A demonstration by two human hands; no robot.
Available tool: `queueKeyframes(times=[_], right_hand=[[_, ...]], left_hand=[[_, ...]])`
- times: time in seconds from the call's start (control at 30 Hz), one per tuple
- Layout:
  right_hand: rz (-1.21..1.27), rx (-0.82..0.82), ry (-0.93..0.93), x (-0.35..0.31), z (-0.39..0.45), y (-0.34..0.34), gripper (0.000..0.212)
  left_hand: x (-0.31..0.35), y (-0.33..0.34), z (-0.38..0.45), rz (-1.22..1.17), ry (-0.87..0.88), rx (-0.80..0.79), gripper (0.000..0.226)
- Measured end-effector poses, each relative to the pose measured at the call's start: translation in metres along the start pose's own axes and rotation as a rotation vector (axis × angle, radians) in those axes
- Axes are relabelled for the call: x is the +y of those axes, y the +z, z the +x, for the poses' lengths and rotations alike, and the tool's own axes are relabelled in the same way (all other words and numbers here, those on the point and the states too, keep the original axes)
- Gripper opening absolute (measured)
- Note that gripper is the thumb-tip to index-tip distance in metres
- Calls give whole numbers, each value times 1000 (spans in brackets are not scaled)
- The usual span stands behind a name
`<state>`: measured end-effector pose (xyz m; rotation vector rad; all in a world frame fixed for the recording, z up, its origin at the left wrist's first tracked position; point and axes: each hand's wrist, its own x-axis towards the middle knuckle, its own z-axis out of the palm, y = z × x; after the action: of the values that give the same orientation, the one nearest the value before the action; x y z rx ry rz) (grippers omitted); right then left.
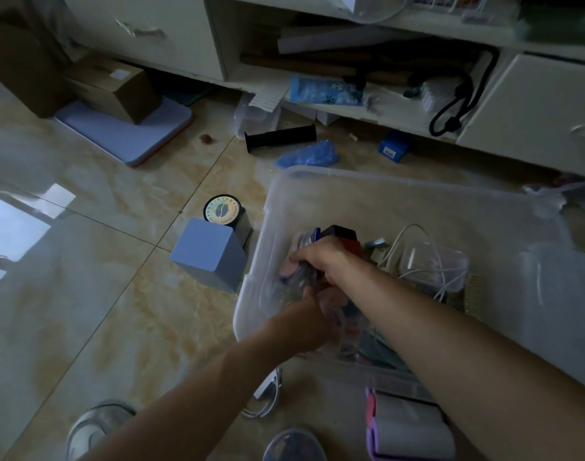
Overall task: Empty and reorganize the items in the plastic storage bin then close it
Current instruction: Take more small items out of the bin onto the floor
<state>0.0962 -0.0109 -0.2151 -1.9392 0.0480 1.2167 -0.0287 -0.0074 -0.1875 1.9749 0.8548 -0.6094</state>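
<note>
Head view, nearest first: at six o'clock a lint roller [407, 427] lies on the floor. Past it the plastic storage bin [550, 294] sits open at three o'clock, on the tiles. Both hands reach into its left end. The right hand [321, 261] is curled round a bundle of small packets [302, 276]. The left hand [306, 322] is buried among them, so I cannot tell its grip. Best to lift the bundle straight up, clear of the white cables [424, 271]. Dim light blurs the packets. At ten o'clock of the bin stand a blue box [211, 254] and a round tin [221, 209].
</note>
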Motion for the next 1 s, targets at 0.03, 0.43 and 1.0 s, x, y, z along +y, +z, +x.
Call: queueKeyframes(times=[0.03,0.43,1.0], right_hand=[[36,29,-59,-5,0,-7,38],[186,-349,-84,-27,-32,-55,41],[-1520,-224,193,98,-47,-227,41]], left_hand=[[1,0,-1,-26,-23,-21,61],[16,-9,-22,-231,-137,-77,45],[20,-22,-10,-404,-256,-36,22]])
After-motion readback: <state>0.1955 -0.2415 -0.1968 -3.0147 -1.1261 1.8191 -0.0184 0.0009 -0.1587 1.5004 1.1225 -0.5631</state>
